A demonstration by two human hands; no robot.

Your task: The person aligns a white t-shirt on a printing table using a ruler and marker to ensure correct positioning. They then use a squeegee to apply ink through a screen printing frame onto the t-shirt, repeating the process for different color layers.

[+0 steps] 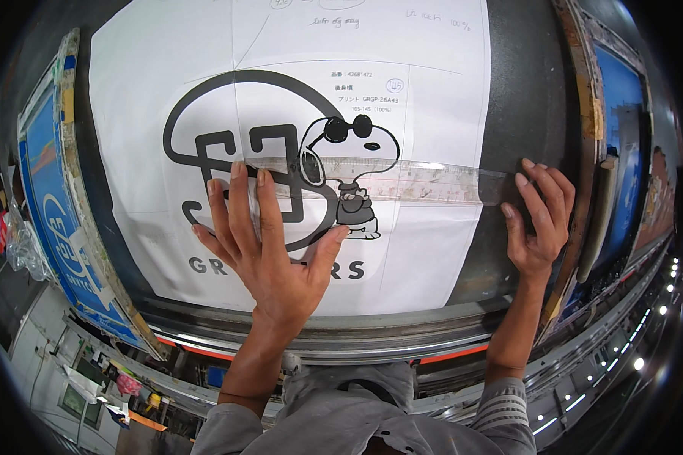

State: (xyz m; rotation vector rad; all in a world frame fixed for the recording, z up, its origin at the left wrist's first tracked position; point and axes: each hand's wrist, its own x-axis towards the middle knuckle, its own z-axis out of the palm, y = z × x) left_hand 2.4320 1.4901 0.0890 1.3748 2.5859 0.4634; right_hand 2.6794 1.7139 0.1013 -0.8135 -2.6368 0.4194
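A large white printed sheet (440, 258) lies on a dark flat board. On it are a thick dark emblem, lettering and a cartoon dog in sunglasses (357, 144). A clear plastic ruler (432, 182) lies crosswise over the print, from the emblem to past the sheet's right edge. My left hand (269, 246) rests flat with fingers spread, its fingertips at the ruler's left part and its palm over the lettering. At the ruler's right end, my right hand (540, 216) has its thumb and fingers about the ruler's edges, above the dark board (508, 114).
Blue-meshed screen frames with worn, stained edges stand on the left (76, 227) and the right (618, 152). A metal rail (357, 349) runs along the board's near edge, close to my body. Crumpled clear plastic (26, 246) sits beyond the left frame.
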